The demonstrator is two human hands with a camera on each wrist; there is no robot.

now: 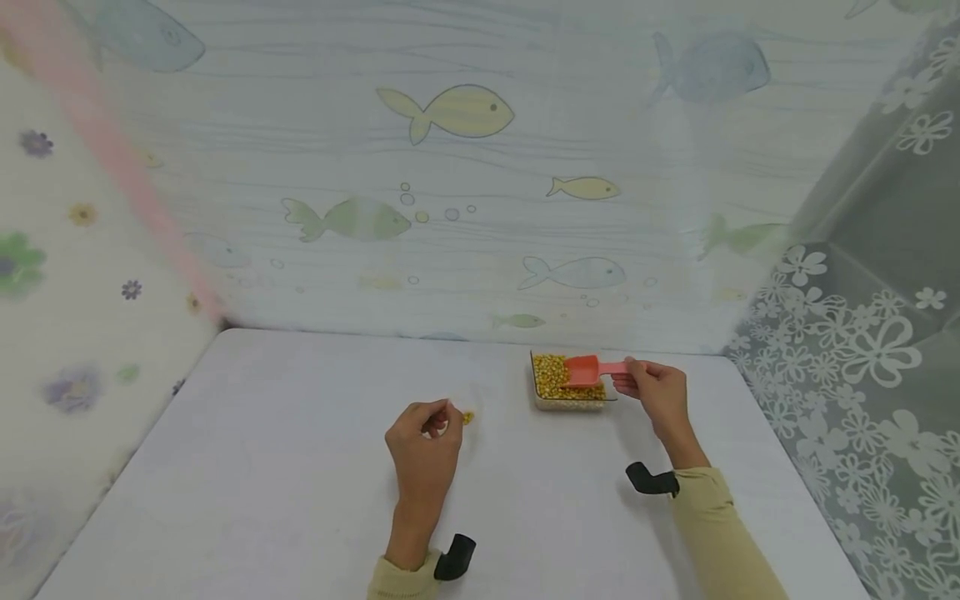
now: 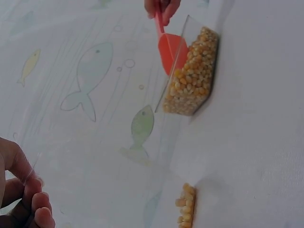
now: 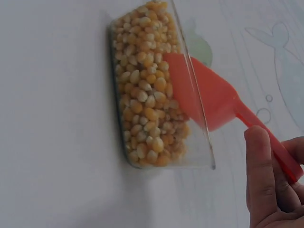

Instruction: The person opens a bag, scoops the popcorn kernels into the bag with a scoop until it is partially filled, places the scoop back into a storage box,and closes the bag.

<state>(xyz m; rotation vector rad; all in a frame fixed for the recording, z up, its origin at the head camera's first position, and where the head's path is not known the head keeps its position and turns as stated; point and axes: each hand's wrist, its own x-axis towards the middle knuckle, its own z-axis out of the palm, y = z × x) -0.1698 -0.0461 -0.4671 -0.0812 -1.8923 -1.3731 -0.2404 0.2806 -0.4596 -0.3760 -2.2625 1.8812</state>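
My right hand [image 1: 651, 392] grips the handle of a red-pink scoop [image 1: 583, 372]. The scoop's blade dips into yellow corn kernels [image 3: 147, 95] inside a clear rectangular container [image 1: 570, 405]. In the right wrist view, the blade tip meets the kernels near the rim, and the handle lies among the fingers. My left hand [image 1: 427, 433], to the left of the container, pinches the edge of a thin clear film, seemingly a plastic bag [image 2: 32, 167]. A small cluster of kernels [image 2: 186, 206] sits just beyond that hand; the bag's outline is barely visible.
A white tabletop [image 1: 300, 483] spreads under both hands. Behind it hangs a fish-print backdrop [image 1: 465, 208], with a floral sheet [image 1: 67, 333] at left and a grey flowered curtain [image 1: 870, 375] at right. Black wrist-worn pieces [image 1: 454, 558] stick out from the cuffs.
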